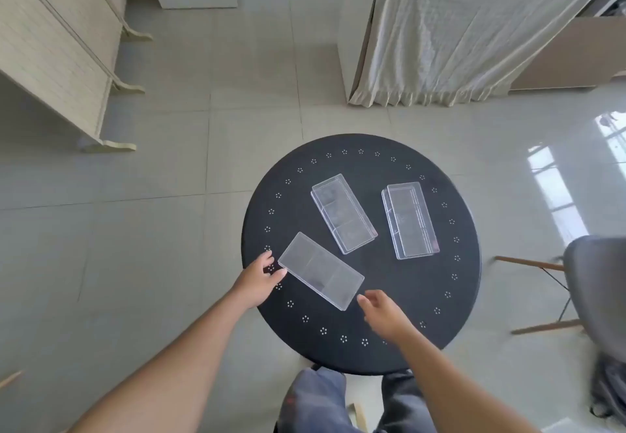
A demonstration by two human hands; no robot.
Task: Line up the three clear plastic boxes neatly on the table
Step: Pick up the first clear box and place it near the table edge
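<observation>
Three clear plastic boxes lie on a round black table [389,297]. The near-left box [321,271] lies at a slant by the table's left front. A middle box [343,213] angles toward the back, and the right box [410,220] stands almost straight. My left hand [259,280] is at the near-left box's left corner, thumb touching or nearly touching it, fingers apart. My right hand [382,312] hovers just off that box's right corner, fingers apart and holding nothing.
A grey chair [596,294] with wooden legs stands to the table's right. A cream cabinet [57,56] is at the far left. A cloth-draped piece of furniture [457,33] is at the back. My knees show under the table's front edge.
</observation>
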